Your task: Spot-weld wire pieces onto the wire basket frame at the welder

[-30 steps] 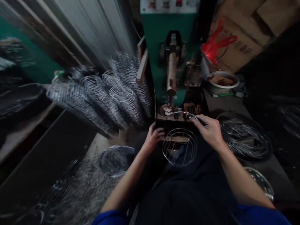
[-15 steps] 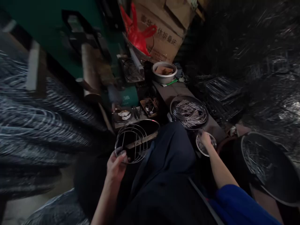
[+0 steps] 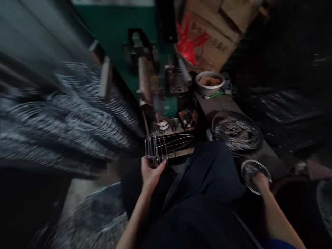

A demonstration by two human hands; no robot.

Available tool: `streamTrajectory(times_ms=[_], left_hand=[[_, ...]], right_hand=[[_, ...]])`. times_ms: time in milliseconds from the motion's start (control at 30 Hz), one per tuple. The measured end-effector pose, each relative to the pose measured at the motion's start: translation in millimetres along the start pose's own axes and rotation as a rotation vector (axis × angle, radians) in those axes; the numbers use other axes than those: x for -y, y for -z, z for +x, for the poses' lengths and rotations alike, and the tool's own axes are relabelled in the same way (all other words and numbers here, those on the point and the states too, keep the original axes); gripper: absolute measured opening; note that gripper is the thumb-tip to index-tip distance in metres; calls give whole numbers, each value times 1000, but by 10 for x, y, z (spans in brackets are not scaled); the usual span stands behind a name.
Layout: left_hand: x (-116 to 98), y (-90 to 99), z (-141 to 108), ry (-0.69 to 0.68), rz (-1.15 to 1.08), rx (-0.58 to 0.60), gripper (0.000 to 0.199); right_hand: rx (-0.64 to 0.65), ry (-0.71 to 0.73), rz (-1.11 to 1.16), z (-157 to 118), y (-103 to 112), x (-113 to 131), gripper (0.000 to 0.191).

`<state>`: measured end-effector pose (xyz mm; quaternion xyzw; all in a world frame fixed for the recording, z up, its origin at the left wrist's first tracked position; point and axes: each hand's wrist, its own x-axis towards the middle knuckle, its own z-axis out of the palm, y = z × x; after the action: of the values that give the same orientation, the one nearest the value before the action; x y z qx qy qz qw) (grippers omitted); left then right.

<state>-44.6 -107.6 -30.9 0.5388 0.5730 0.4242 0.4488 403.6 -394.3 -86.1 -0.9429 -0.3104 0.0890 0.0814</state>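
Green machinery (image 3: 114,31) is looming over the dim workspace, its stout metal cylinder (image 3: 144,77) slanting down toward the seated person, and columns of ringed wire (image 3: 95,128) are leaning along the left side.

Down in front, the left hand (image 3: 152,173) is gripping a wire frame (image 3: 161,147) from below, thumb on one side and fingers on the other. That low hold is apparently leaving the upper part free, and it's keeping the frame up in the air, just short of the machine and left of the raised knee (image 3: 215,159).

Over on the right, the right hand (image 3: 261,181) is sitting inside a round metal bowl (image 3: 248,170); its fingertips are hiding in there, so I can't tell whether they're closing on anything. Placement is looking deliberate: the bowl is lying right beside the knee, and a dark tray (image 3: 217,119) of loose wires (image 3: 237,135) is resting just beyond on the worktop (image 3: 211,107), probably for easy reach.

And the frame itself? It's showing thin and silvery, short bars bunching near the hand, slender loops stretching rightward and appearing almost edge-on. Blur is smearing the joints, so their finish is staying unreadable.
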Motion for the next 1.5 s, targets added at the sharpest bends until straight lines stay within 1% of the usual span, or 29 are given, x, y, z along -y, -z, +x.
streamTrajectory(times_ms=[33, 67, 100, 133, 167, 200, 233, 267, 300, 367, 400, 433, 467, 500, 533, 600, 700, 767, 867, 967, 1100, 1200, 1333, 1500], left_hand=[[-17, 5, 3, -9, 39, -7, 50], [-32, 12, 11, -9, 71, -17, 50], [-47, 18, 20, -9, 100, -28, 50], [-58, 26, 28, -11, 119, -34, 51], [-67, 33, 34, -17, 138, -44, 51], [-73, 39, 37, -27, 159, -56, 51], [-78, 43, 38, -41, 179, -66, 51], [-82, 46, 37, -55, 199, -76, 51], [-87, 47, 35, -65, 218, -85, 51], [-103, 50, 29, -77, 241, -94, 50], [-114, 53, 27, -79, 243, -94, 49], [-127, 59, 25, -78, 243, -92, 48], [-139, 67, 26, -77, 243, -94, 48], [-150, 76, 30, -79, 242, -95, 47], [-158, 86, 38, -78, 239, -97, 47], [-162, 105, 65, -72, 233, -107, 46], [-143, 119, 127, -65, 237, -137, 47], [-124, 115, 172, -67, 245, -157, 47], [-105, 104, 230, -63, 245, -174, 48], [-99, 99, 281, -50, 236, -181, 50], [-99, 93, 348, -48, 251, -218, 51], [-99, 83, 391, -61, 254, -241, 50], [-120, 73, 438, -71, 258, -277, 49], [-160, 77, 516, -59, 249, -281, 48]], right_hand=[[-2, -43, -15, 94, 52, 39, 22], [-9, -76, -32, 203, 113, 128, 24], [-21, -100, -35, 313, 185, 276, 23], [-37, -95, -12, 409, 269, 490, 21], [-51, -63, 29, 481, 364, 770, 21], [-67, 11, 200, 522, 464, 1109, 24], [-45, 128, 391, 529, 562, 1493, 30], [31, 299, 545, 504, 650, 1905, 36], [98, 462, 642, 453, 720, 2322, 40], [191, 738, 673, 303, 784, 3085, 34], [220, 876, 669, 223, 776, 3396, 30], [227, 1000, 634, 152, 744, 3647, 27], [220, 1101, 573, 98, 691, 3837, 24], [204, 1175, 518, 63, 624, 3969, 23], [187, 1224, 461, 48, 549, 4055, 22], [157, 1268, 375, 65, 400, 4128, 22], [103, 1295, 307, 126, 239, 4143, 28], [50, 1319, 291, 145, 188, 4162, 32], [-12, 1337, 321, 135, 180, 4234, 31], [-38, 1338, 393, 120, 219, 4334, 26], [-43, 1321, 438, 134, 273, 4456, 21], [-31, 1310, 433, 153, 287, 4518, 21], [-48, 1317, 465, 166, 296, 4577, 20], [-75, 1324, 485, 196, 312, 4653, 20]])
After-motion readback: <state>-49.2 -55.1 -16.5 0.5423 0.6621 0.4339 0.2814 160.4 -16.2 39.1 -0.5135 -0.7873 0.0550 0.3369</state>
